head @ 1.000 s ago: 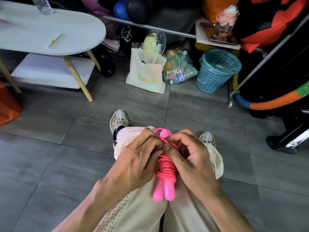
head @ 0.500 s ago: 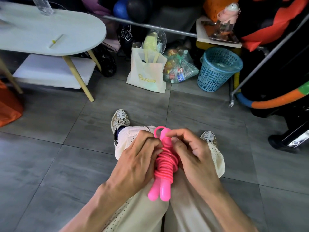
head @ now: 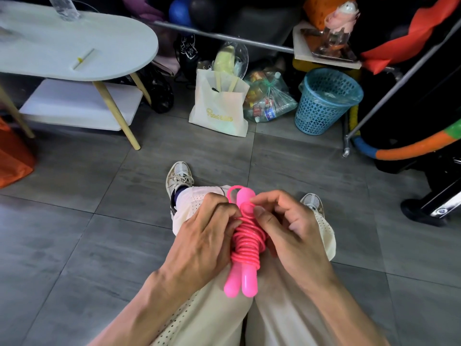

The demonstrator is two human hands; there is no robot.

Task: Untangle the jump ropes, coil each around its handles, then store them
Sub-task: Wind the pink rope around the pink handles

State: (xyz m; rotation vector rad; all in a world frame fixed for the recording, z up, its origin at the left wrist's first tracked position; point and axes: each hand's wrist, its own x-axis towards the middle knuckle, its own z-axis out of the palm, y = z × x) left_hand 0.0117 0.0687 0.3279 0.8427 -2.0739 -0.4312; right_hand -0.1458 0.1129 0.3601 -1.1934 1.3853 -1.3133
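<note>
At about ten o'clock in the view a white table stands over the grey tiled floor, with a cream tote bag at twelve and a blue mesh basket at one o'clock. Low in the middle, over the person's lap, the left hand curls its fingers round the left side of the pink jump rope, gripping the bundle at the coils. That bundle is the two handles laid side by side with the cord wound tightly about their middle; its long axis runs from six o'clock, where the rounded butt ends point back toward the body, up to twelve o'clock, where the cord ends stand clear of the hands. A small loose loop rises there, at the twelve o'clock tip. The right hand sits at three o'clock of the bundle, thumb and forefinger pinching the cord just at the top of the coils, the other fingers loosely bent. The free end thus lies just above both grips and nearer the right hand, so tucking it off likely falls to that hand while the left steadies. No second rope shows here.
</note>
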